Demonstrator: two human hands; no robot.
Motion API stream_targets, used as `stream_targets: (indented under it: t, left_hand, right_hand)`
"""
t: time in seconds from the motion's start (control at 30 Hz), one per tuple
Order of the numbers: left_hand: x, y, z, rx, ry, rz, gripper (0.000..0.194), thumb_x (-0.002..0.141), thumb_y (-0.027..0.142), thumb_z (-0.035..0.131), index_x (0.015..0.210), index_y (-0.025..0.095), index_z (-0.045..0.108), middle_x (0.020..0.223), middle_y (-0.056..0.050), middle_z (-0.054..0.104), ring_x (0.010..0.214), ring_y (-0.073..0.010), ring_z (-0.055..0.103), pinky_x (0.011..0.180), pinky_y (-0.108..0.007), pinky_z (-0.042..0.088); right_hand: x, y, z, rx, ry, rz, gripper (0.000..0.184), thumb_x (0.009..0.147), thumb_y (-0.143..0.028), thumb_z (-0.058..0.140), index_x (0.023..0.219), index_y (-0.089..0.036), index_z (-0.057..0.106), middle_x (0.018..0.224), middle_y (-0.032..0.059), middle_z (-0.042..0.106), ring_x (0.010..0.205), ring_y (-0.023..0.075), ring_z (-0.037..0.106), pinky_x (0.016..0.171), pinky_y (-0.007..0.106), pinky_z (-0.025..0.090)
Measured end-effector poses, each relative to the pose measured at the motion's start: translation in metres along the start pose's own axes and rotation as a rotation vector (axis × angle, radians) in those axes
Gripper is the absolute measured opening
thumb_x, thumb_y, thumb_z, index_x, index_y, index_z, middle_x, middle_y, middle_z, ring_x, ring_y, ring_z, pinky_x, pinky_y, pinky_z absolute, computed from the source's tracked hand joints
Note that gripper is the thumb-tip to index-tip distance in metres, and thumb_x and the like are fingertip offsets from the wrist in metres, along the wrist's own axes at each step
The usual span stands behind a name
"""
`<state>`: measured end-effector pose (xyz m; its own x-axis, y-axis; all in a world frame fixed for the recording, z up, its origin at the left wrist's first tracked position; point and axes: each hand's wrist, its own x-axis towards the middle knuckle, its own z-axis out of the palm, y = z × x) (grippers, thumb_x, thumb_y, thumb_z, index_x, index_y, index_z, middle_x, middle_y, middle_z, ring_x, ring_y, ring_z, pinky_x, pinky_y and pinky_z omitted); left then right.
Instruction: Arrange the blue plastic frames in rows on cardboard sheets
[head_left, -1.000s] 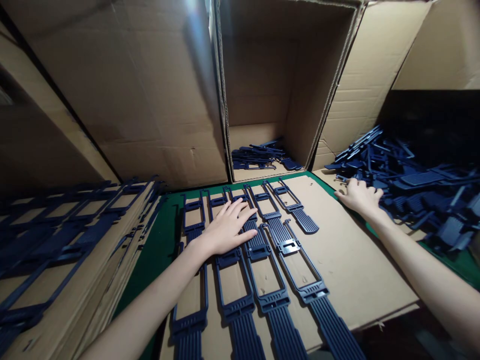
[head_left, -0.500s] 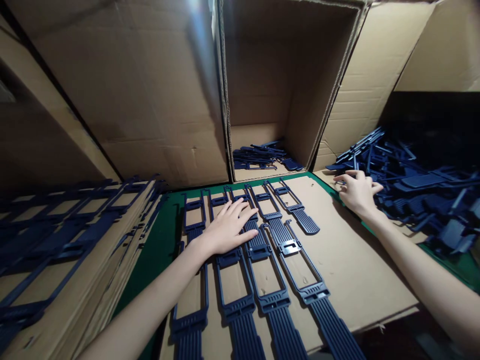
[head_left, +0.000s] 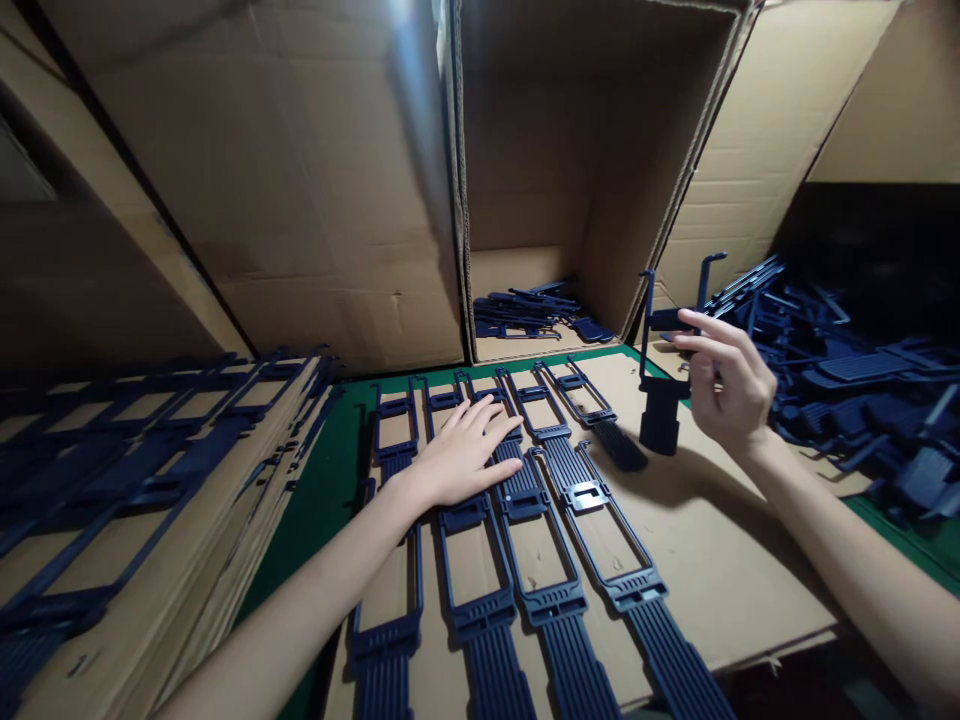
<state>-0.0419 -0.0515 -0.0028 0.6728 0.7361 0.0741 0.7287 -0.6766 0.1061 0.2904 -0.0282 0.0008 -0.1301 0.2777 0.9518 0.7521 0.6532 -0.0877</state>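
Observation:
My left hand [head_left: 472, 450] lies flat with fingers spread over the dark blue plastic frame parts [head_left: 551, 545], which are laid in two rows on a cardboard sheet [head_left: 720, 560]. Between the fingers of my right hand [head_left: 727, 380] is one more dark blue plastic frame part [head_left: 660, 415], held upright above the right side of the sheet. Its two hooked prongs point up and its broad paddle end hangs down. My right fingers hide part of one side of it.
On the left stands a stack of cardboard sheets [head_left: 187, 540] bearing similar parts. A heap of loose blue parts [head_left: 855, 370] fills the right side. An upright cardboard box [head_left: 517, 262] at the back holds several more. Green table surface [head_left: 300, 520] shows between stack and sheet.
My right hand has lifted a blue frame part from beside the heap and brought it over the sheet's right side. My left hand stays resting on the laid-out parts.

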Motion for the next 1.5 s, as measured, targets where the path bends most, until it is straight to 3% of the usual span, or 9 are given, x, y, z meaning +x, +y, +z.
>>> stream_targets:
  t: [0.17,0.47,0.73,0.87,1.0,1.13,1.2,1.33,1.5]
  left_hand:
    - [0.000,0.000,0.000,0.003,-0.001,0.006,0.061,0.094,0.060,0.029,0.143,0.024,0.035,0.150,-0.010,0.033,0.143,-0.0279,0.014,0.116,-0.049,0.012]
    - [0.000,0.000,0.000,0.015,-0.002,0.002,0.061,0.094,0.060,0.029,0.143,0.024,0.035,0.149,-0.010,0.033,0.143,-0.0275,0.014,0.116,-0.049,0.012]
    - [0.000,0.000,0.001,0.016,0.007,0.001,0.060,0.094,0.060,0.029,0.142,0.025,0.035,0.149,-0.010,0.033,0.143,-0.0276,0.015,0.116,-0.050,0.013]
    - [0.000,0.000,0.000,0.012,0.002,0.001,0.061,0.094,0.060,0.030,0.142,0.024,0.036,0.149,-0.010,0.033,0.143,-0.0281,0.016,0.116,-0.050,0.014]
    - [0.000,0.001,-0.001,0.021,-0.009,-0.006,0.062,0.094,0.060,0.029,0.143,0.023,0.035,0.150,-0.012,0.032,0.143,-0.0283,0.015,0.116,-0.050,0.014]
    - [0.000,0.001,0.000,0.018,0.000,-0.003,0.061,0.094,0.060,0.030,0.142,0.024,0.036,0.150,-0.011,0.033,0.143,-0.0282,0.016,0.116,-0.050,0.014]
    - [0.000,0.000,0.000,0.014,0.004,0.001,0.061,0.094,0.060,0.030,0.142,0.025,0.036,0.149,-0.010,0.033,0.143,-0.0280,0.015,0.116,-0.050,0.014]
    - [0.000,0.000,0.000,0.013,0.002,0.001,0.061,0.094,0.060,0.030,0.142,0.024,0.036,0.149,-0.009,0.034,0.143,-0.0278,0.015,0.116,-0.049,0.013]
    - [0.001,0.000,0.000,0.014,-0.002,0.001,0.062,0.094,0.060,0.028,0.143,0.023,0.035,0.150,-0.010,0.032,0.144,-0.0277,0.013,0.117,-0.049,0.012]
  right_hand:
    - [-0.004,0.001,0.001,-0.057,-0.034,0.123,0.030,0.090,-0.016,0.038,0.112,-0.025,0.055,0.127,0.0081,0.060,0.115,0.0207,0.058,0.092,0.040,0.051]
    - [-0.004,0.013,0.003,-0.071,-0.022,0.054,0.015,0.082,-0.016,0.054,0.082,-0.024,0.067,0.116,0.0079,0.064,0.093,0.0198,0.064,0.083,0.038,0.055]
    - [-0.003,0.011,0.000,-0.121,-0.016,0.081,0.009,0.084,-0.021,0.055,0.087,-0.025,0.062,0.109,0.0081,0.066,0.103,0.0225,0.061,0.090,0.043,0.049]
    - [-0.001,0.000,-0.001,-0.003,0.013,0.237,0.009,0.087,-0.032,0.050,0.091,-0.026,0.057,0.112,0.0100,0.064,0.105,0.0247,0.061,0.092,0.046,0.049]
    - [0.001,-0.004,0.001,0.225,-0.041,0.512,0.032,0.093,-0.046,0.028,0.095,-0.033,0.056,0.117,0.0073,0.063,0.110,0.0264,0.059,0.095,0.049,0.047]
    - [0.001,0.004,0.007,0.613,-0.160,0.979,0.041,0.090,-0.059,0.026,0.096,-0.031,0.056,0.095,0.0055,0.069,0.085,0.0266,0.067,0.083,0.050,0.052]
    - [-0.001,0.008,0.010,0.717,-0.204,1.125,0.041,0.088,-0.060,0.035,0.095,-0.027,0.058,0.077,0.0051,0.068,0.070,0.0256,0.066,0.075,0.048,0.053]
    - [-0.005,0.008,0.015,0.797,-0.237,1.252,0.038,0.085,-0.058,0.046,0.092,-0.024,0.060,0.070,0.0030,0.065,0.061,0.0215,0.064,0.071,0.041,0.054]
    - [-0.008,0.008,0.019,0.833,-0.222,1.263,0.036,0.085,-0.057,0.049,0.092,-0.024,0.062,0.074,0.0037,0.066,0.065,0.0211,0.064,0.078,0.041,0.054]
